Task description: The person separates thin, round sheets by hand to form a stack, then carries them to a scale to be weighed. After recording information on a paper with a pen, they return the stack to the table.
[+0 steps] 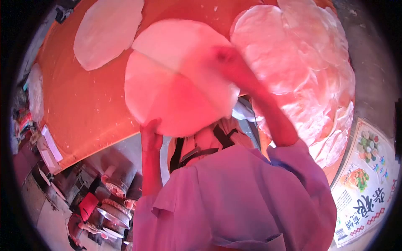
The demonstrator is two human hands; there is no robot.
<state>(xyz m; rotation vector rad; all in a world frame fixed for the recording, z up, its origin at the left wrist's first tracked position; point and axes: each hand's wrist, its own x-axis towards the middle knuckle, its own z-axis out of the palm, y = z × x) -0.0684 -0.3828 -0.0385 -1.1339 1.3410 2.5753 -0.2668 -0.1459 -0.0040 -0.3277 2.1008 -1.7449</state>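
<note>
I hold a thin, round, translucent sheet (176,79) up over an orange cloth-covered board (83,104). My left hand (150,133) pinches the sheet's lower edge. My right hand (228,56) is behind the sheet's upper right part and shows through it as a dark blur, holding it there. A faint fold line runs across the sheet. Both arms come out of loose purple sleeves (234,201).
One more round sheet (106,31) lies flat on the board at top left. Several overlapping sheets (301,58) cover its right side. Round metal pots and steamers (117,188) stand at lower left. A printed poster (368,184) lies on the ground at lower right.
</note>
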